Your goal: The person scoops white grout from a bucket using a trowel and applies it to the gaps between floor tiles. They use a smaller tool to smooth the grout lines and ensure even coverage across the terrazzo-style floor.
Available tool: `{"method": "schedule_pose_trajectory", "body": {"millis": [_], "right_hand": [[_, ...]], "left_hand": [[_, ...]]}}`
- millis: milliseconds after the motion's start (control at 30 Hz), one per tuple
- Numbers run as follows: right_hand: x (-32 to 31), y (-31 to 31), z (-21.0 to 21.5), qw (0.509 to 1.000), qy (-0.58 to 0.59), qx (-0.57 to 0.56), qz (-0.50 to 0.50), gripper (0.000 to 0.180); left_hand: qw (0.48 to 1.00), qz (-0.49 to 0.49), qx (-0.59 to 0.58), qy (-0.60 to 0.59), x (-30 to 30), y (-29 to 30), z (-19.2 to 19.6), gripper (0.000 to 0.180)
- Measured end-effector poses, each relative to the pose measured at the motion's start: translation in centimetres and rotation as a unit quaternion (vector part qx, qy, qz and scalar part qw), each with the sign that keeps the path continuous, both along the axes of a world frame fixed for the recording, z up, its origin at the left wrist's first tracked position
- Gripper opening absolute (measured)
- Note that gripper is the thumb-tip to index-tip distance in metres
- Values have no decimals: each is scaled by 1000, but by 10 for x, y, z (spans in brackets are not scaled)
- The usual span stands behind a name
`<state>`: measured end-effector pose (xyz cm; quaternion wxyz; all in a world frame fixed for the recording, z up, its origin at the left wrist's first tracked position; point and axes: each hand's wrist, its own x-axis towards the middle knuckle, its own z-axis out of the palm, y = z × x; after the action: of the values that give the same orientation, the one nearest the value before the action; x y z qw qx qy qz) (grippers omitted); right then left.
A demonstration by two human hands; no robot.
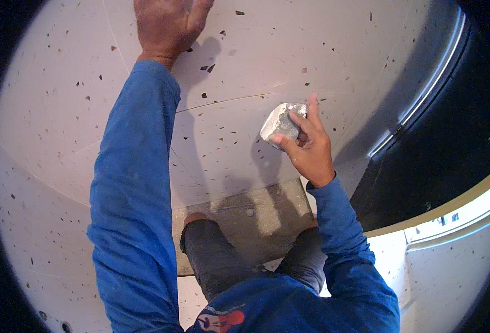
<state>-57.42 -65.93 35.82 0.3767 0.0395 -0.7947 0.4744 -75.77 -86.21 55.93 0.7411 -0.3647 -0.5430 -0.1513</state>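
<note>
A grey, whitish-dusted block (pixel 281 125) is held in the right hand (pixel 310 147), its fingers (pixel 300 121) closed around it just above the speckled white tiled floor (pixel 61 111). The left hand (pixel 166 25) is pressed flat on a tile, fingers cut off by the upper edge. A bare grey cement patch (pixel 256 219) lies between the knees; a dark wall is seen to the right.

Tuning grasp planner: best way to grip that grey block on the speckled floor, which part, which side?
Grip the grey block across its two long side faces, coming from the side away from the speckled floor, as the right hand does: thumb on one face, fingers on the opposite. It looks chunky and roughly rectangular, so flat opposing sides probably give the firmest pinch.
</note>
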Motion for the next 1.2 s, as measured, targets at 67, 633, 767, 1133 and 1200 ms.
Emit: {"method": "schedule_pose_trajectory", "body": {"millis": [67,633,767,1133,1200], "right_hand": [[1,-3,9,999,-15,16,33,67],[-71,-41,52,917,36,363,-163,24],[-77,-44,44,913,78,351,-195,25],[-60,-17,37,927,64,302,-212,23],[-64,-10,31,919,30,331,-210,24]], "left_hand": [[1000,-8,-3,0,0,-1,-1,58],[998,-52,27,18,-2,-3,-3,62],[997,-74,28,17,-2,-5,-1,60],[995,-80,45,35,-6,-3,-4,59],[996,-75,46,36,-5,-3,-3,59]]}}
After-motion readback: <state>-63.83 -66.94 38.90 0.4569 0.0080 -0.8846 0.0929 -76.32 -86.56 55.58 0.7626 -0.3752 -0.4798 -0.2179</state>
